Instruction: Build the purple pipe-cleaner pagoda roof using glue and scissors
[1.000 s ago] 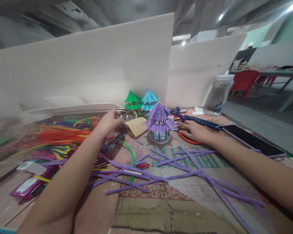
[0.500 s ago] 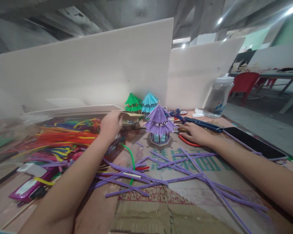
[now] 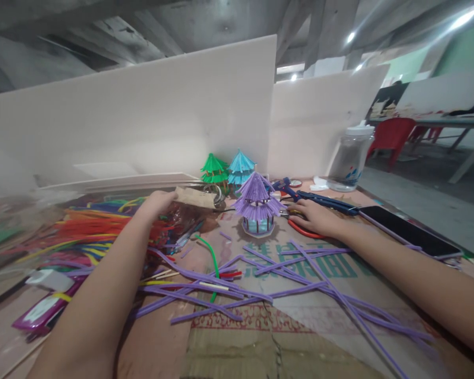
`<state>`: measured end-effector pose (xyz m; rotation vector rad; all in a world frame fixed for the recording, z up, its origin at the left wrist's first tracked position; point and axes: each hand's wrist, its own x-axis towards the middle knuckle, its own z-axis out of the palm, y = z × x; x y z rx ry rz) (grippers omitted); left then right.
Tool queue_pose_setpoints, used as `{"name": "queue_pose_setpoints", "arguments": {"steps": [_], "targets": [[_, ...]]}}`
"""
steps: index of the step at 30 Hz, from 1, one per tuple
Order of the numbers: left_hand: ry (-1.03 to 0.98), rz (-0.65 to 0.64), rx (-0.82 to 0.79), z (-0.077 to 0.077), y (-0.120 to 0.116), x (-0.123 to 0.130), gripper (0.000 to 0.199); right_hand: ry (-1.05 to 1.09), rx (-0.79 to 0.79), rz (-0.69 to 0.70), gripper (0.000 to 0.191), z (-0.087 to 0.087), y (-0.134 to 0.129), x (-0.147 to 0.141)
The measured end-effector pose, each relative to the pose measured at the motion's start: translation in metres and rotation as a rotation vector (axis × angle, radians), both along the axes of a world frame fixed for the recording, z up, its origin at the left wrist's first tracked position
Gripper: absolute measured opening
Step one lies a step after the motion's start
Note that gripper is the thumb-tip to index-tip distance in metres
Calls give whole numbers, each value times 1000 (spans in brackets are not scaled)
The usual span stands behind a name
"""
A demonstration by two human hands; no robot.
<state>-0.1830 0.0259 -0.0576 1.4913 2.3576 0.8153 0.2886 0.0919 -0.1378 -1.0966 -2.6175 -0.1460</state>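
Note:
My left hand (image 3: pixel 160 204) is at the left, its fingers closed on the near end of a tan cardboard piece (image 3: pixel 196 197). Loops of a roll of tape or wire (image 3: pixel 218 195) show just behind that piece. My right hand (image 3: pixel 314 217) lies on the table at the right, fingers spread over pliers with red handles (image 3: pixel 302 230). Between the hands stands a small purple two-tiered pavilion (image 3: pixel 256 202) made of pipe cleaners. A green pavilion (image 3: pixel 213 168) and a blue one (image 3: pixel 240 164) are behind it.
Purple pipe cleaners (image 3: pixel 260 292) lie criss-crossed in front. Bundles of coloured pipe cleaners (image 3: pixel 95 223) fill the left side. A glue gun (image 3: pixel 284 185), a dark blue long-handled tool (image 3: pixel 327 201), a phone (image 3: pixel 406 229) and a water bottle (image 3: pixel 349 158) line the right. White panels (image 3: pixel 161 121) stand behind.
My left hand has moved left and slightly down, and the cardboard piece has come with it, showing more of its face. My right hand has stayed over the pliers.

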Motion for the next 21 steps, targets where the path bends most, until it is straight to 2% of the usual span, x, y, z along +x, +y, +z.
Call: {"name": "queue_pose_setpoints", "arguments": {"steps": [3,7,10,13,15,17,19,21], "targets": [[121,32,-1,-1,1,-10,29,3,3,14,46,1,-1,0],[303,52,-4,1,-1,-10,41,-7,9,21,45,2,-2,0],[438,59,12,10,-9,1,45,-4,22,21,47,1,0,0],[542,23,14,24,-23,24,43,-4,27,22,49,-2,3,1],[593,-119,-30,32,-32,46,44,-6,22,22,50,-2,3,1],[496,-387,-142,33,-40,70,47,-13,21,19,50,-2,3,1],[411,-605,-230,27,-44,92,41,-25,24,15,49,-1,2,1],[357,-726,-311,17,-46,109,34,-33,27,12,49,0,1,0]]}}
